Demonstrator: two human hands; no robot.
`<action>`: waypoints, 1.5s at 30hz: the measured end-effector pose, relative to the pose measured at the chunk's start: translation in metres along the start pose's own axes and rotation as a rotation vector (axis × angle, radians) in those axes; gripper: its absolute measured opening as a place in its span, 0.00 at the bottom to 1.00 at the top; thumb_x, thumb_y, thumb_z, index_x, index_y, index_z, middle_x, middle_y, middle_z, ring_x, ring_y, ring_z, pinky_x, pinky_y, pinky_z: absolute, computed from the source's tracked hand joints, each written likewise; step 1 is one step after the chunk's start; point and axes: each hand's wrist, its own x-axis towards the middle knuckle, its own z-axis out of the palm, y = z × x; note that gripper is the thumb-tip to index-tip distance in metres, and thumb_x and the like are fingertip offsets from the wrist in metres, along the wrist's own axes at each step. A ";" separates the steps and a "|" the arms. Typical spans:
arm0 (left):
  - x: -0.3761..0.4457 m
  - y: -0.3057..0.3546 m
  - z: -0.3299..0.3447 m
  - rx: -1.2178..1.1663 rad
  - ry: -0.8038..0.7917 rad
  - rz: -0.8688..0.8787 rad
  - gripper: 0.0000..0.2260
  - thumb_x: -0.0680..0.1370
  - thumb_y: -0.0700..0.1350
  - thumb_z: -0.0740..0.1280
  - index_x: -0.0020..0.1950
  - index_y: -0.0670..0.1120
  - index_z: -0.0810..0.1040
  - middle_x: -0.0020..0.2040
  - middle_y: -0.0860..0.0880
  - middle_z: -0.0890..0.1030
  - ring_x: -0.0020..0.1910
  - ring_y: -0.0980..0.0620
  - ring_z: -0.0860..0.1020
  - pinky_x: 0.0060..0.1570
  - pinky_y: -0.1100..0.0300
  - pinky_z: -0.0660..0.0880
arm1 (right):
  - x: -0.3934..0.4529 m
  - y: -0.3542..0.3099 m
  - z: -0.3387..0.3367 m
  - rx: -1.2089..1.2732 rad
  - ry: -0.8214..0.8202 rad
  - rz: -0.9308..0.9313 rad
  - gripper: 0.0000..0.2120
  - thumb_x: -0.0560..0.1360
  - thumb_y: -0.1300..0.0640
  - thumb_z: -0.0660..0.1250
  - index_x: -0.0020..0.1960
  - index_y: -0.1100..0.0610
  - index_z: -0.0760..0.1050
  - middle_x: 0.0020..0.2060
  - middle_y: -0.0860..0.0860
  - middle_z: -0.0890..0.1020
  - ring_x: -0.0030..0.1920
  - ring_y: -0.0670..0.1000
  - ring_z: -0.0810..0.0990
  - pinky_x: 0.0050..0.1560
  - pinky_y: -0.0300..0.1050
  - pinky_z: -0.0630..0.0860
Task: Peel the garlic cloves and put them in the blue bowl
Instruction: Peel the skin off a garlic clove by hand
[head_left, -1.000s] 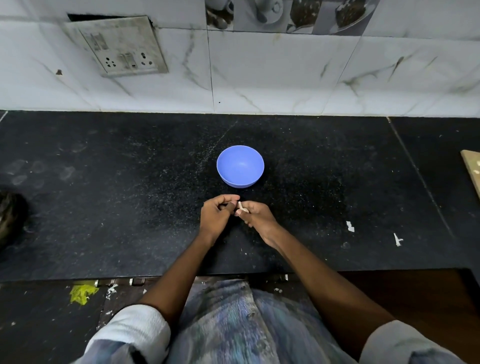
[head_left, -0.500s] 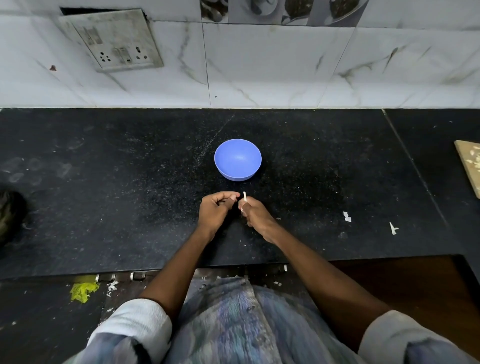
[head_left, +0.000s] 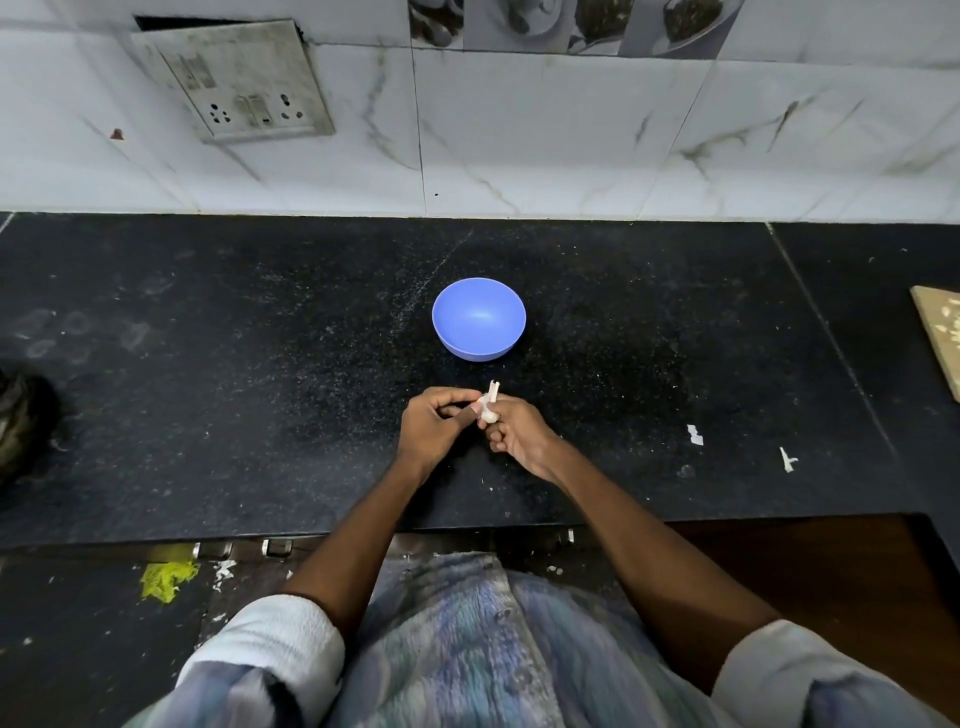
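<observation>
Head view: both hands meet above the black countertop (head_left: 208, 415), just in front of the blue bowl (head_left: 479, 318). The left hand (head_left: 434, 431) and right hand (head_left: 514, 431) both pinch a garlic clove (head_left: 488, 410), its papery skin sticking up. Right of them lie white peel scraps (head_left: 695, 434); a wooden board (head_left: 943, 338) shows at the right edge, a switch plate (head_left: 234, 83) on the tiled wall.
</observation>
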 end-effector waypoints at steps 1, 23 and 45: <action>-0.001 0.001 0.000 0.027 -0.011 0.025 0.08 0.76 0.39 0.78 0.55 0.48 0.89 0.51 0.51 0.86 0.42 0.56 0.82 0.48 0.64 0.79 | -0.001 0.000 0.000 -0.010 -0.010 -0.007 0.11 0.82 0.64 0.58 0.60 0.59 0.77 0.34 0.52 0.76 0.28 0.45 0.65 0.27 0.38 0.59; 0.004 0.000 0.005 0.004 0.193 -0.108 0.08 0.81 0.39 0.72 0.56 0.49 0.88 0.49 0.55 0.88 0.48 0.58 0.85 0.56 0.61 0.81 | 0.006 0.004 0.003 0.044 0.096 -0.051 0.10 0.85 0.67 0.53 0.53 0.58 0.71 0.37 0.52 0.71 0.30 0.45 0.66 0.30 0.38 0.61; -0.003 0.008 0.000 0.276 0.059 0.107 0.10 0.74 0.43 0.81 0.53 0.53 0.89 0.48 0.57 0.85 0.44 0.61 0.84 0.49 0.63 0.81 | 0.010 -0.001 0.001 0.202 -0.108 0.052 0.24 0.85 0.51 0.53 0.68 0.67 0.76 0.54 0.60 0.84 0.37 0.46 0.74 0.39 0.40 0.65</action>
